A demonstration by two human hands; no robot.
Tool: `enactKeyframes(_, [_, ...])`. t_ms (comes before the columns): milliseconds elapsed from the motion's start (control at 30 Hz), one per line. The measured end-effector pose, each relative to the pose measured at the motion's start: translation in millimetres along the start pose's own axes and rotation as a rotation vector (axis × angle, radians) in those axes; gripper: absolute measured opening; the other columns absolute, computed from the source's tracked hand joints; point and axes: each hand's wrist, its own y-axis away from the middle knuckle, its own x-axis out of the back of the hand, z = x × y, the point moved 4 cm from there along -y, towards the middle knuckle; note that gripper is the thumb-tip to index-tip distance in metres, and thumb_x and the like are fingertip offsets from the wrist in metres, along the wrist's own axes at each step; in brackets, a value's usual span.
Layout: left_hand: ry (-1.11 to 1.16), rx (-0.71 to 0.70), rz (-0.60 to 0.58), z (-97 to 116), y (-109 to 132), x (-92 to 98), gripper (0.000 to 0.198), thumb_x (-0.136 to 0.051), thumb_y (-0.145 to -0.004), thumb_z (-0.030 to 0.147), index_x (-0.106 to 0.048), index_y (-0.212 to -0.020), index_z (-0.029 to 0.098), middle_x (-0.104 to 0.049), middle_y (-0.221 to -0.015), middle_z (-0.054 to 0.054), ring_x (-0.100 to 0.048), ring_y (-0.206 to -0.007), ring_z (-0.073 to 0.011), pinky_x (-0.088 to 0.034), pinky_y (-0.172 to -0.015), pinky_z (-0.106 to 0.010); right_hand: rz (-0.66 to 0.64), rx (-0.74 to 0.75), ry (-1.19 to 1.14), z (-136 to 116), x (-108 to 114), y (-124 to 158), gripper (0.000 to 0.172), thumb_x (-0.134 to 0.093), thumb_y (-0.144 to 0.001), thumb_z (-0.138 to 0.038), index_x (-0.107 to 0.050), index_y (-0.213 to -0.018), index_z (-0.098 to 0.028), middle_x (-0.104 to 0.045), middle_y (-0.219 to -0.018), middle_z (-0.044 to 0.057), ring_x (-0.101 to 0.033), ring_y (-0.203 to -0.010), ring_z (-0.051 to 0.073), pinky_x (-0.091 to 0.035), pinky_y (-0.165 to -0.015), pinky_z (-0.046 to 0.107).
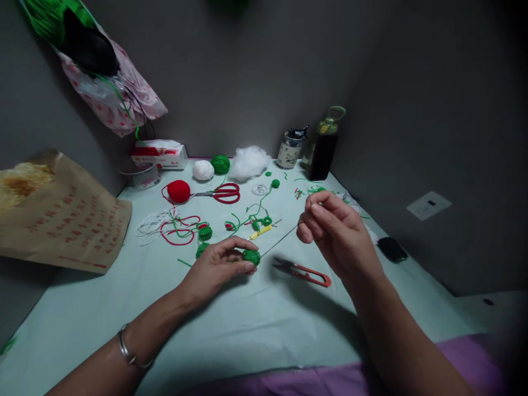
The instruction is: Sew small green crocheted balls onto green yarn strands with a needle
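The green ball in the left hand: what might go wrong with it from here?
The thin strand between the green ball and right hand looks straight; a hard tug might snap it. The orange-handled snips lie close by, blades towards the left hand, and could nick a finger.

Layout of the worktop (231,335) as I view it remotely. Centre: knitted ball (252,257) in the left hand (223,261); snips (310,274) to its right, below the right hand (336,223). Left of centre: yarn ball (179,191), scissors (217,193) at its right. Upper centre: stuffing (248,163), behind the scissors. Left edge: paper bag (74,220).
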Motion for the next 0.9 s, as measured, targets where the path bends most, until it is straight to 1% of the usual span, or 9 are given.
enactKeyframes(100, [0.016, -0.067, 0.032, 3.4, -0.3, 4.8, 0.026, -0.077, -0.080, 0.029, -0.070, -0.105, 0.025, -0.066, -0.096, -0.001, -0.062, -0.088, -0.0152, -0.044, -0.081, -0.030, -0.047, 0.082, 0.295, -1.0, -5.6, 4.8, 0.004, -0.061, -0.096, -0.023, -0.062, -0.095, -0.019, -0.054, -0.069, -0.004, -0.053, -0.058, 0.008, -0.043, -0.055, 0.022])
enactKeyframes(167, [0.022, -0.098, 0.036, 4.7, -0.8, 6.4, 0.022, -0.074, -0.084, 0.030, -0.070, -0.106, 0.027, -0.065, -0.098, -0.001, -0.061, -0.089, -0.0145, -0.044, -0.082, -0.029, -0.121, 0.167, 0.548, -1.9, -11.8, 9.3, 0.005, -0.062, -0.095, -0.022, -0.066, -0.093, -0.019, -0.059, -0.075, -0.001, -0.055, -0.064, 0.009, -0.042, -0.058, 0.023])
enactKeyframes(233, [0.036, -0.112, 0.044, 5.1, -1.4, 7.5, 0.022, -0.072, -0.087, 0.032, -0.070, -0.108, 0.028, -0.066, -0.099, -0.001, -0.060, -0.092, -0.0149, -0.044, -0.084, -0.029, -0.191, 0.283, 0.758, -2.5, -18.0, 13.6, 0.005, -0.064, -0.093, -0.019, -0.069, -0.092, -0.018, -0.061, -0.081, 0.002, -0.055, -0.071, 0.011, -0.042, -0.062, 0.025])
enactKeyframes(300, [0.055, -0.117, 0.066, 5.1, -1.8, 9.0, 0.025, -0.074, -0.085, 0.031, -0.069, -0.109, 0.028, -0.066, -0.102, -0.002, -0.059, -0.095, -0.0159, -0.043, -0.086, -0.030, -0.250, 0.379, 0.888, -1.4, -23.1, 16.8, 0.007, -0.064, -0.093, -0.016, -0.071, -0.095, -0.017, -0.059, -0.082, 0.003, -0.054, -0.074, 0.011, -0.041, -0.063, 0.025])
enactKeyframes(400, [0.064, -0.116, 0.087, 4.5, -2.0, 11.3, 0.027, -0.076, -0.083, 0.031, -0.069, -0.109, 0.026, -0.065, -0.101, -0.002, -0.058, -0.096, -0.0168, -0.043, -0.086, -0.030, -0.313, 0.425, 0.993, 3.8, -27.8, 18.4, 0.011, -0.060, -0.095, -0.014, -0.070, -0.098, -0.014, -0.055, -0.082, 0.003, -0.051, -0.072, 0.011, -0.040, -0.061, 0.024])
enactKeyframes(533, [0.049, -0.128, 0.098, 5.2, -1.7, 13.1, 0.027, -0.075, -0.084, 0.032, -0.069, -0.110, 0.026, -0.064, -0.104, -0.002, -0.057, -0.098, -0.0177, -0.041, -0.088, -0.031, -0.359, 0.435, 1.078, 9.6, -31.0, 19.1, 0.014, -0.055, -0.097, -0.013, -0.069, -0.096, -0.012, -0.053, -0.080, 0.003, -0.049, -0.070, 0.011, -0.039, -0.061, 0.025])
enactKeyframes(900, [-0.016, -0.159, 0.115, 6.1, -1.6, 14.7, 0.025, -0.074, -0.085, 0.028, -0.070, -0.110, 0.028, -0.065, -0.106, -0.001, -0.056, -0.100, -0.0176, -0.041, -0.083, -0.030, -0.419, 0.421, 1.161, 10.7, -34.3, 22.1, 0.018, -0.051, -0.097, -0.011, -0.067, -0.088, -0.011, -0.051, -0.076, 0.003, -0.047, -0.069, 0.011, -0.036, -0.061, 0.025])
